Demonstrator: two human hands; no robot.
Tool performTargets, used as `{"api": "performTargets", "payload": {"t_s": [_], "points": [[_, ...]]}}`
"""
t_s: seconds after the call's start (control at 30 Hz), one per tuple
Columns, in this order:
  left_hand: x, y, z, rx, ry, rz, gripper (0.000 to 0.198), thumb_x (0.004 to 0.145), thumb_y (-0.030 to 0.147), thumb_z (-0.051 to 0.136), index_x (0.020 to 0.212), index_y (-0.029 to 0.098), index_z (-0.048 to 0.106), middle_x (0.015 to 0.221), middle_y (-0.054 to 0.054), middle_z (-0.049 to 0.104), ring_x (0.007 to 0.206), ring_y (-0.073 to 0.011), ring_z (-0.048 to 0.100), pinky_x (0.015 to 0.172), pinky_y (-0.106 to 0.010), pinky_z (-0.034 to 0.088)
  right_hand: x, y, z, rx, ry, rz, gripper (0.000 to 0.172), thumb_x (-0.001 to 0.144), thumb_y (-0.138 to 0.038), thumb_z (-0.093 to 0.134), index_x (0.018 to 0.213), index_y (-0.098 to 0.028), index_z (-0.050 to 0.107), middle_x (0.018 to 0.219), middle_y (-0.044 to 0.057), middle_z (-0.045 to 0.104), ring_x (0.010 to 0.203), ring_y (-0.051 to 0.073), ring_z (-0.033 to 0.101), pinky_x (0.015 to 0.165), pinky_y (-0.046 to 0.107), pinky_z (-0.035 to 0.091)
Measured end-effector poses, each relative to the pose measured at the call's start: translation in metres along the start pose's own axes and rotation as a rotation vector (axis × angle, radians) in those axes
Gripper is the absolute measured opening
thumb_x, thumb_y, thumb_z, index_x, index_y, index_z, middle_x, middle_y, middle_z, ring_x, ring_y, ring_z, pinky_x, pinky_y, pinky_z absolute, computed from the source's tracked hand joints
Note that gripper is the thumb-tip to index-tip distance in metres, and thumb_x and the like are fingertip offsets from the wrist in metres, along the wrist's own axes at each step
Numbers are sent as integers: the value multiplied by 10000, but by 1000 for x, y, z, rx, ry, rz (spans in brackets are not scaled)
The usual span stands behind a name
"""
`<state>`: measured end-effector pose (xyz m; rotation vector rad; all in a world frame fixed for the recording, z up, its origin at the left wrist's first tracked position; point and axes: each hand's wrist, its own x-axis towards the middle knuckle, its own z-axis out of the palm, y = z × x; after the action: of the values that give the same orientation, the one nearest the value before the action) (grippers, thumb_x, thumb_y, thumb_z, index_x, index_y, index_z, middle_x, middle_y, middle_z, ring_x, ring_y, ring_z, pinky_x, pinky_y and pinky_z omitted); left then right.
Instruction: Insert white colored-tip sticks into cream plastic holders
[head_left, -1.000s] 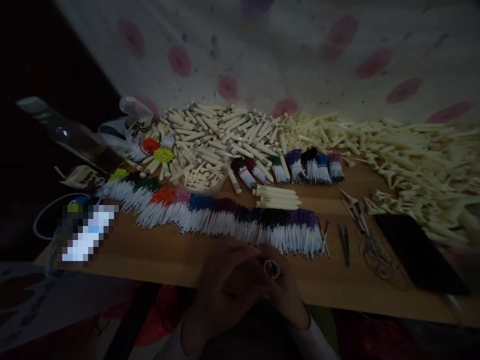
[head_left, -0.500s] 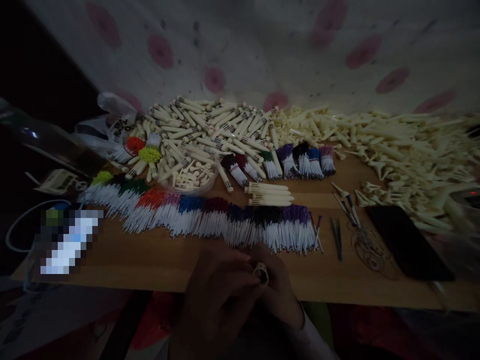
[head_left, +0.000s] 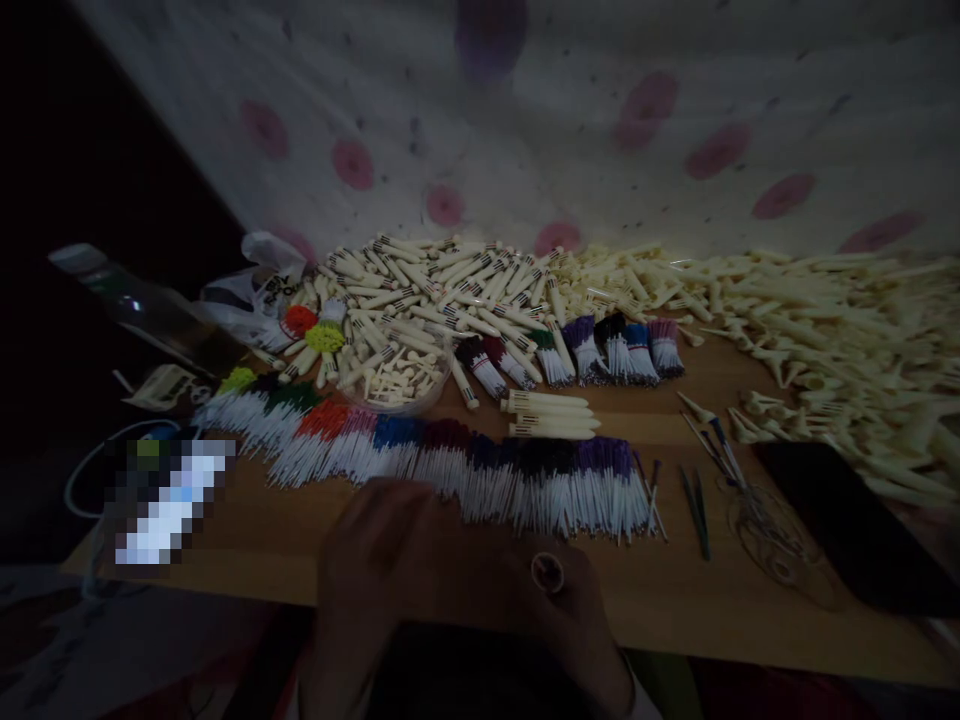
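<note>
Looks like a home used for piecework, dimly lit. Low wooden table (head_left: 375, 540) pushed against a white cloth w/ pink spots (head_left: 570, 120), more like bedding or a curtain than a workshop wall. Table piled w/ cream plastic pen barrels (head_left: 442, 290) and loose cream parts (head_left: 825, 310), plus rows of colour-tipped refills (head_left: 465, 465). Household bits too: plastic bag (head_left: 255, 290), bottle (head_left: 142, 305), dark phone (head_left: 847, 520), white cable (head_left: 90, 465). Patterned fabric (head_left: 112, 650) below the table edge.

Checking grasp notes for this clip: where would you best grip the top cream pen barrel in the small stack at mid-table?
Probably pinch the pen barrel at its plain middle, coming from above: it lies flat and crosswise on the table, its top side free, other barrels against its near side.
</note>
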<state>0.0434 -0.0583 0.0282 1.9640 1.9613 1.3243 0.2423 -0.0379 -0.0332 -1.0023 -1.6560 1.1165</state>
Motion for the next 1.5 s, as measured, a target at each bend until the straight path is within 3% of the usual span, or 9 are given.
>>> {"api": "performTargets", "payload": {"t_s": [0.13,0.27,0.63,1.07,1.17,1.37,1.5], "points": [[16,-49,9,212,-54,-153,221,948,330,538,898,207,715,845,-39,726,768,-188,689,724,-296,535,-1,1,0,-16,12,-12,408,905,-276,575,582,-221,332,546,-62,294,495,99,289,448,246,219],[27,-70,21,327,-96,-201,291,936,361,493,901,194,729,843,-66,720,766,-225,680,715,-331,511,-1,3,1,-15,57,-21,414,937,-288,513,582,-224,310,545,-56,292,498,102,286,449,248,214],[44,-74,33,490,-209,-319,296,884,403,525,866,171,709,948,-133,713,908,-302,664,802,-375,488,-1,-4,-1,-61,71,7,431,914,-355,554,531,-224,406,503,-46,355,483,114,360,475,260,289],[48,-75,28,426,-208,-402,275,854,416,550,781,202,707,898,-94,751,872,-282,688,790,-353,494,1,-8,-3,-142,55,-84,418,912,-311,549,526,-224,412,485,-55,387,466,106,372,480,266,276],[47,-79,19,420,-171,-420,309,868,441,530,873,195,718,892,-84,757,837,-261,689,771,-339,494,1,-7,-3,-158,77,-96,402,902,-290,558,526,-219,434,485,-49,418,471,109,401,468,258,281],[39,-94,-20,478,-61,-472,361,866,434,485,890,162,720,908,-125,754,847,-280,690,778,-368,510,0,-4,-5,-167,119,-102,379,899,-286,591,539,-217,496,483,-34,476,462,127,464,446,254,318],[35,-99,-24,507,-76,-462,329,850,423,510,852,176,728,905,-120,754,880,-286,691,821,-379,519,-1,-1,-5,-180,105,-85,328,926,-347,591,622,-227,617,543,-3,604,517,169,574,472,264,402]]}}
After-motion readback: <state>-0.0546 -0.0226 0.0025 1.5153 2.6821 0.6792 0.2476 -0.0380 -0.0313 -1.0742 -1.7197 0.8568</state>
